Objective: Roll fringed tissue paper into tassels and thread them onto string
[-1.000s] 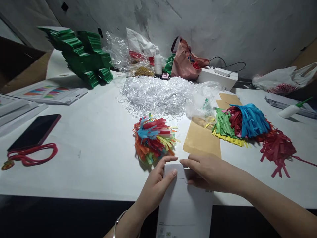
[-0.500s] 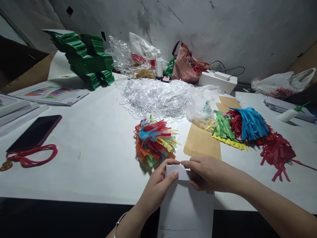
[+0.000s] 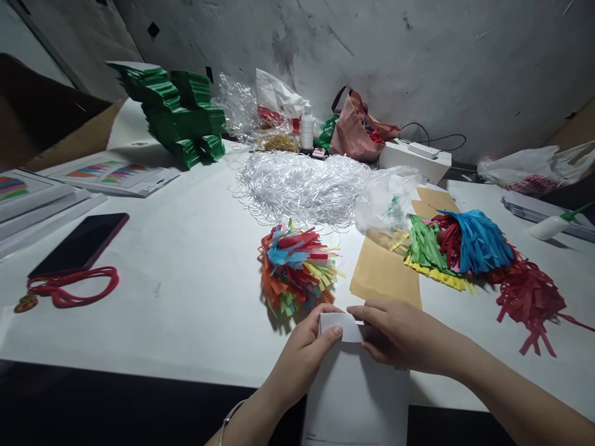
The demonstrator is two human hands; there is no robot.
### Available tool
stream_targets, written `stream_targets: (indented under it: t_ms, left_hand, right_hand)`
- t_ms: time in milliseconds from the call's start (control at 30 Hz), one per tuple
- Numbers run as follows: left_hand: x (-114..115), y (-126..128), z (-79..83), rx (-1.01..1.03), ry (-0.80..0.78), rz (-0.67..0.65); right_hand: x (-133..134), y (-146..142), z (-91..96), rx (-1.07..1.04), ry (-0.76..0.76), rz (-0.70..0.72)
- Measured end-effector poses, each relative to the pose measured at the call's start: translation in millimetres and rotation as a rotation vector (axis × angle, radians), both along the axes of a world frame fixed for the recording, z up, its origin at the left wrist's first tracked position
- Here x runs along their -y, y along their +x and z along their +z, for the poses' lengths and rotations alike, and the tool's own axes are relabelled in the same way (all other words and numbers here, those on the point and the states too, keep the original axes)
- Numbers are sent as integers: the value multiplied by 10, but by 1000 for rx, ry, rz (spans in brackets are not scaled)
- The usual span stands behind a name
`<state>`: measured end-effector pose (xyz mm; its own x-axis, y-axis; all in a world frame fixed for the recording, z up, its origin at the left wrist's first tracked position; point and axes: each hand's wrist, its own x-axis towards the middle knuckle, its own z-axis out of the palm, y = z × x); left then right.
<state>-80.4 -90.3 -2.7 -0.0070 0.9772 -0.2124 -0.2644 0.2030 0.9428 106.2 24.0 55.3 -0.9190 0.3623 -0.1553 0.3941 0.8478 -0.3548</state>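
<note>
- 1 cardboard box (image 3: pixel 83 133), 10 o'clock from the hands, far left.
- 1 phone (image 3: pixel 79 244), between 9 and 10 o'clock, flat on the table (image 3: pixel 195 260).
- 1 looped red cord (image 3: pixel 83 300), 9 o'clock, at the phone's near end.
- Flat white packs, several, exact count unclear; 1 shows 2 colourful pictures (image 3: pixel 116 172), 10 o'clock.
- 1 stack of green cut paper (image 3: pixel 183 124), 11 o'clock.
- 1 multicolour pompom (image 3: pixel 297 269), 11 o'clock, just beyond left hand.
- 1 left hand (image 3: pixel 304 350), 1 bracelet (image 3: pixel 227 421); thumb in front, fingers behind, clamped on the packet's flap.
- 1 heap of white string (image 3: pixel 302 186), just before 12; 1 white bottle (image 3: pixel 307 128) behind it.
- 1 white packet (image 3: pixel 357 396), upper end between the hands, body toward 6 o'clock; 1 flap (image 3: pixel 352 333) up top.
- 1 pink bag (image 3: pixel 353 133), 12 o'clock.
- 1 brown sheet (image 3: pixel 383 272), 1 o'clock.
- 1 right hand (image 3: pixel 400 334), fingers bent at packet's right edge; grip partly hidden, can't tell if clamped.
- Fringed paper, 2 o'clock: 1 blue bunch (image 3: pixel 486 244), 1 green bunch (image 3: pixel 425 244); red ones uncounted.
- 1 glue bottle (image 3: pixel 547 228), 2 o'clock, farther.
</note>
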Motion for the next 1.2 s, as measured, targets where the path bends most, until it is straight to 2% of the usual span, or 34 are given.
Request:
stream_targets:
  t_ms: [367, 833, 1200]
  left_hand:
    - [9, 14, 11, 16, -25, 16]
    - [11, 45, 43, 56, -33, 1]
    - [21, 50, 61, 54, -50, 9]
  right_hand:
    - [6, -2, -49, -61, 29, 24]
    - [-10, -63, 145, 80, -48, -22]
    - [13, 8, 56, 13, -1, -18]
